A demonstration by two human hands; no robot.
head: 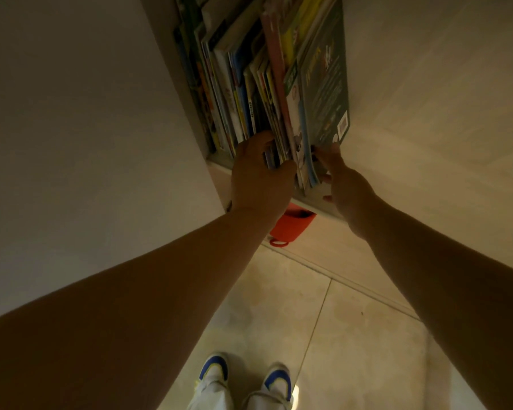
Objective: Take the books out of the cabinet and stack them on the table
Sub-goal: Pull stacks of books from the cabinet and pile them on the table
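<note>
Books (249, 93) fill a narrow open compartment of a pale cabinet (427, 113), standing upright on its shelf, packed side by side with their thin edges facing out toward the person. Their long axes run up the compartment, away from the shelf edge, and most lean a little to the right. A large green book (326, 81) stands at the far right against the compartment's side wall, its cover turned partly into view.

The left hand (258, 176) is partly closed around the lower ends of a small bunch of thin books (274, 149) in the middle of the row, thumb on the right of the bunch and fingers on its left side. The right hand (342, 184) reaches to the bottom corner of the green book and the light blue-edged ones just beside it; its fingers are loosely curled and touch the lower edges, but whether they actually grip anything cannot be told.

Below the shelf sits a red container (290, 226) on the tiled floor (353, 335). Two white and blue shoes (243, 377) show at the bottom edge.
</note>
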